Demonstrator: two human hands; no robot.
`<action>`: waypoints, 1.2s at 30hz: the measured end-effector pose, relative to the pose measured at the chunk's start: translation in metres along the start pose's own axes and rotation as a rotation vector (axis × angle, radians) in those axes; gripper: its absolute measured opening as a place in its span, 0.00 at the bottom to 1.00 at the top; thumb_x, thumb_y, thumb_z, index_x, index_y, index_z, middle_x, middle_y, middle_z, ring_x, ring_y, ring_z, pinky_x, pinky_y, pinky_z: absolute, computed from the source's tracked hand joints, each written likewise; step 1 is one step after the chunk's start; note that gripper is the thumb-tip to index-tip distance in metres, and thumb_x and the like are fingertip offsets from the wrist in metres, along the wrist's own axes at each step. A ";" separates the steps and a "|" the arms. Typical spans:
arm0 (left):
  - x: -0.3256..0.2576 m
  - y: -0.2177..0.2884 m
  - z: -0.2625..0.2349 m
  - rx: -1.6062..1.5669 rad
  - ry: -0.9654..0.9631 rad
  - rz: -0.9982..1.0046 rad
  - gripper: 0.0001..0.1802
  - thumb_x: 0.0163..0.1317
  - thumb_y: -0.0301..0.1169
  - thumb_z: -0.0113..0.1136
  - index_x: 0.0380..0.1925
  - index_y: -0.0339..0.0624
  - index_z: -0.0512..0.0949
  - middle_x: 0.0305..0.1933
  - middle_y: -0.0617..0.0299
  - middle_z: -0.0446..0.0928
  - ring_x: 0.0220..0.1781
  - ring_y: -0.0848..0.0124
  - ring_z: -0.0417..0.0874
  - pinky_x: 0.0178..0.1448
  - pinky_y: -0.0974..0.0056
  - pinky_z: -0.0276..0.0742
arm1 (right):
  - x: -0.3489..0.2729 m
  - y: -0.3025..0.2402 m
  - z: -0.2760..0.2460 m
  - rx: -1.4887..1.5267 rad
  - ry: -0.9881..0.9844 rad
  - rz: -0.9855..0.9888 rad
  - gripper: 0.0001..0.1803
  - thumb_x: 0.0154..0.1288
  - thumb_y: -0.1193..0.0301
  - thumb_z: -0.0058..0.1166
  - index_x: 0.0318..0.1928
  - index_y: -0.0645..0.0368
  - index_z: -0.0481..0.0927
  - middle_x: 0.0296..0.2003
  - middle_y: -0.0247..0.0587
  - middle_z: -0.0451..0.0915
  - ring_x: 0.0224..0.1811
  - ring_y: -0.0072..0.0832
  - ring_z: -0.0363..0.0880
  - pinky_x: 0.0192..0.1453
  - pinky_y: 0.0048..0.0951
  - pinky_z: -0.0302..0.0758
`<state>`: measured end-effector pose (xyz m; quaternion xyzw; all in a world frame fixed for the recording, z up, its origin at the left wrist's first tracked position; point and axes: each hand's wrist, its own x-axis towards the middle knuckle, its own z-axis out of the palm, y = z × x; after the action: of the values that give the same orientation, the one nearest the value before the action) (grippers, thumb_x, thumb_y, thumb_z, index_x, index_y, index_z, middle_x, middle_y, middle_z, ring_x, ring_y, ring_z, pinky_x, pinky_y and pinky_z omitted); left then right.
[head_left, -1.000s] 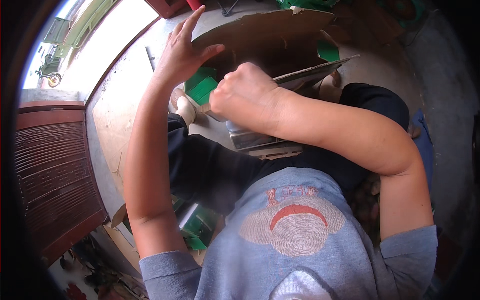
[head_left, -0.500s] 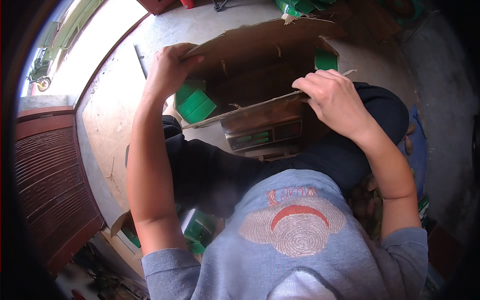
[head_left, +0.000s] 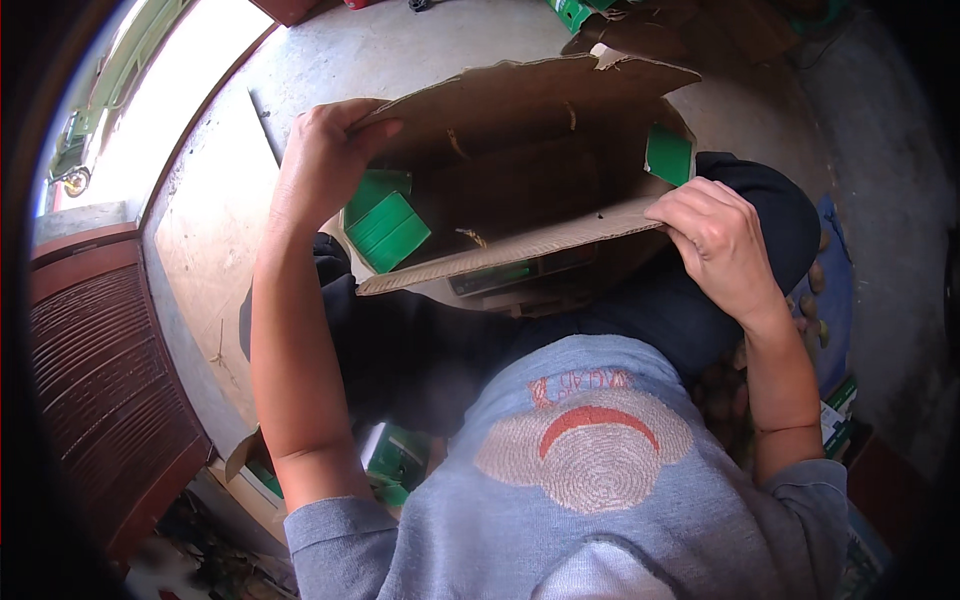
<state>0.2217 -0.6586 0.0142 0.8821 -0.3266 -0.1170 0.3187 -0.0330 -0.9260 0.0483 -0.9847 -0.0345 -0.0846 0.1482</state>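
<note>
Head view: left hand (head_left: 328,150) and right hand (head_left: 718,238) grip opposite rims of an open cardboard box (head_left: 525,112), partly hiding what may be a scale (head_left: 482,282), apparently steadying it; the next move calls for level support.

From afar I'd call this a storeroom, judging by its concrete floor (head_left: 420,45), scale (head_left: 488,281), box (head_left: 525,155) and produce (head_left: 817,278).
</note>
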 end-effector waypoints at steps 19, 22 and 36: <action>-0.001 -0.058 -0.027 -0.544 0.306 0.198 0.24 0.79 0.39 0.43 0.60 0.29 0.75 0.61 0.44 0.78 0.67 0.55 0.77 0.73 0.47 0.69 | -0.072 0.080 -0.082 -0.355 0.852 0.234 0.11 0.65 0.74 0.61 0.47 0.62 0.83 0.39 0.43 0.85 0.42 0.34 0.85 0.49 0.31 0.80; -0.004 -0.083 -0.047 -0.467 0.391 0.171 0.24 0.79 0.38 0.42 0.60 0.28 0.74 0.62 0.43 0.77 0.68 0.54 0.75 0.75 0.46 0.66 | -0.142 0.123 -0.087 -0.118 0.724 0.482 0.14 0.70 0.76 0.57 0.54 0.63 0.82 0.51 0.40 0.84 0.55 0.26 0.81 0.60 0.28 0.75; -0.055 -0.084 -0.060 -0.144 0.273 -0.269 0.25 0.78 0.42 0.45 0.65 0.37 0.73 0.66 0.53 0.75 0.71 0.61 0.72 0.76 0.53 0.65 | -0.513 0.181 0.176 0.259 -0.242 1.596 0.29 0.61 0.70 0.62 0.63 0.63 0.72 0.54 0.56 0.81 0.60 0.48 0.78 0.64 0.41 0.73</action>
<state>0.2471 -0.5446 0.0062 0.9003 -0.1503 -0.0611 0.4039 -0.4926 -1.0680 -0.2601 -0.6901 0.6518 0.1581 0.2719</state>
